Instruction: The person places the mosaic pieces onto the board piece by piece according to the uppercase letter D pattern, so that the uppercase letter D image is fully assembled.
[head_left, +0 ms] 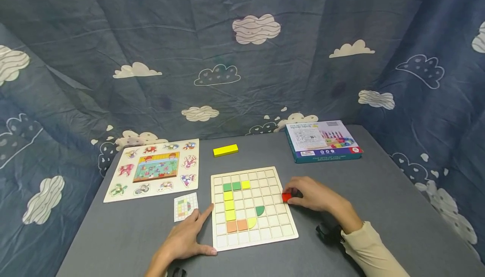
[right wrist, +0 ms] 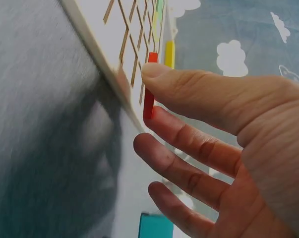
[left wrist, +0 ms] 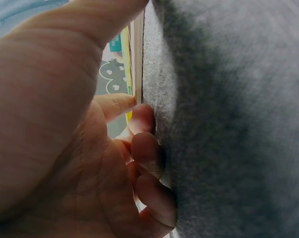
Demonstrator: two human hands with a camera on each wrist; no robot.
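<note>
A wooden grid board (head_left: 286, 230) lies flat on the grey table, holding coloured tiles in its squares. Green square tiles (head_left: 232, 186), yellow square tiles (head_left: 229, 205) and orange square tiles (head_left: 236, 226) sit towards its left. Farther right are a yellow rounded tile (head_left: 251, 223) and a green rounded tile (head_left: 259, 211). My left hand (head_left: 183, 237) touches the board's left edge with spread index finger and thumb. At the right edge, my right hand (head_left: 310, 193) pinches a red tile (right wrist: 150, 89) between thumb and index finger, its other fingers spread.
A small pattern card (head_left: 185, 207) lies beside my left hand. Behind it is an animal picture puzzle (head_left: 151, 167). A yellow block (head_left: 225, 150) rests beyond the board, and a flat printed box (head_left: 322, 140) stands at back right. A cloud-patterned curtain (head_left: 284, 79) surrounds the table.
</note>
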